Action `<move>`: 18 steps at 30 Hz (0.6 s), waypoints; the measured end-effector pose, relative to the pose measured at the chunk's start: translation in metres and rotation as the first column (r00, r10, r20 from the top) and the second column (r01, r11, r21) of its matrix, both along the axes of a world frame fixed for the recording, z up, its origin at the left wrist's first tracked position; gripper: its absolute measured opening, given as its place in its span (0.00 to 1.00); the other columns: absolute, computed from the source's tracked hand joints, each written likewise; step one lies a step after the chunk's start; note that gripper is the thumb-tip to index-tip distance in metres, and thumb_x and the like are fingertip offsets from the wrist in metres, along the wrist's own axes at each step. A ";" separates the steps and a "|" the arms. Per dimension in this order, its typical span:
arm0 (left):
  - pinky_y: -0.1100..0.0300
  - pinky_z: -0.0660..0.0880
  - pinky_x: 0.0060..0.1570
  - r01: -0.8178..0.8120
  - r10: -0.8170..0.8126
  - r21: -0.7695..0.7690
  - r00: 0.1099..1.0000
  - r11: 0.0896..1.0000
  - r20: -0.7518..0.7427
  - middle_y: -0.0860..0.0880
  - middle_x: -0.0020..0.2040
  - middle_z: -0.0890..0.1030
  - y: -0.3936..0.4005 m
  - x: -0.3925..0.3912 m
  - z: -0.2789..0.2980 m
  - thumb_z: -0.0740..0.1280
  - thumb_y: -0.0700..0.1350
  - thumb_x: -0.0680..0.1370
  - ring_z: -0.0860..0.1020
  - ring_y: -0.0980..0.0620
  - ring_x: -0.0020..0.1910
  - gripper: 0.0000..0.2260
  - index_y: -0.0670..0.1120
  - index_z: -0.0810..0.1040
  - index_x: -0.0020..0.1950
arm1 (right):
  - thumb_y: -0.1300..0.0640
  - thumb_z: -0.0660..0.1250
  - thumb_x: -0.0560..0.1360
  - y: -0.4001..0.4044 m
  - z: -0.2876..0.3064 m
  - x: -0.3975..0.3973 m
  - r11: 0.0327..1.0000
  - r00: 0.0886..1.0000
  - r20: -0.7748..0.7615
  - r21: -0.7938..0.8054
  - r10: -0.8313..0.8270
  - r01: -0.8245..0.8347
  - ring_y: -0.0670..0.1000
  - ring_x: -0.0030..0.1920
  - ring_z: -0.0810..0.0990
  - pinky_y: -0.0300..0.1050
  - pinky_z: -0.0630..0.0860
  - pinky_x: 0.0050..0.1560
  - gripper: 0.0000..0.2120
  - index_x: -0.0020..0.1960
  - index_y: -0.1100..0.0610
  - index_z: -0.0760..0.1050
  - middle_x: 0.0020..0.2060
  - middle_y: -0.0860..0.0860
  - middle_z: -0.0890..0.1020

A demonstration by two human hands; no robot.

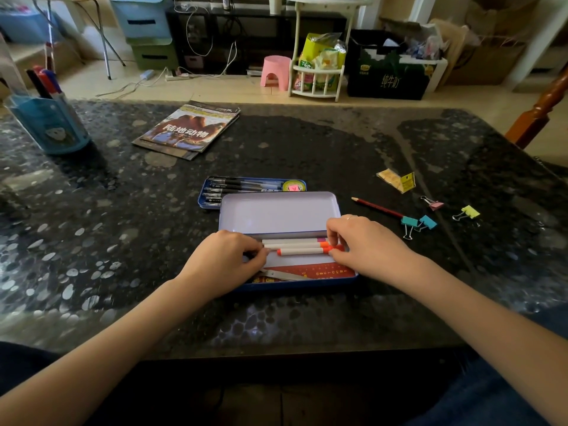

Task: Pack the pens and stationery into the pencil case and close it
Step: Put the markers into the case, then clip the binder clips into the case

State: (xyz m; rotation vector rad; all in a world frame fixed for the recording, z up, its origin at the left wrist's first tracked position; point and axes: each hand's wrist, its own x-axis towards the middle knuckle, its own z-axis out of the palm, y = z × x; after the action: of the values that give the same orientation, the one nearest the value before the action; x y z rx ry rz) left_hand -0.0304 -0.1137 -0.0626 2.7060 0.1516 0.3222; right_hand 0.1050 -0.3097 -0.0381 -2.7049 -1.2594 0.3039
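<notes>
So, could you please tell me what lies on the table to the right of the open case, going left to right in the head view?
Red pencil → teal binder clips → pink binder clip → yellow binder clip.

The open pencil case (295,281) sat in the middle of the table (92,241). A tray of pens (242,189) lay just behind it, at twelve o'clock. A pencil (378,208) and clips (419,224) lay at two o'clock, a book (189,130) at eleven.
</notes>
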 end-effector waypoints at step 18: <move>0.60 0.73 0.33 -0.012 0.012 0.032 1.000 0.999 -0.008 0.53 0.33 0.82 0.004 0.002 0.000 0.64 0.49 0.77 0.77 0.55 0.31 0.12 0.48 0.84 0.40 | 0.41 0.64 0.75 0.002 0.006 0.009 0.999 0.998 -0.039 0.030 -0.040 0.041 0.43 0.43 0.73 0.43 0.70 0.45 0.11 0.43 0.48 0.70 0.43 0.43 0.72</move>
State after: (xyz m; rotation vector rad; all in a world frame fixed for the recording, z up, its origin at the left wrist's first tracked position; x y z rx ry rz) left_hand -0.0286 -0.1096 -0.0626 2.7396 0.1663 0.3195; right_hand 0.1138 -0.3076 -0.0318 -2.6816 -1.1873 0.3268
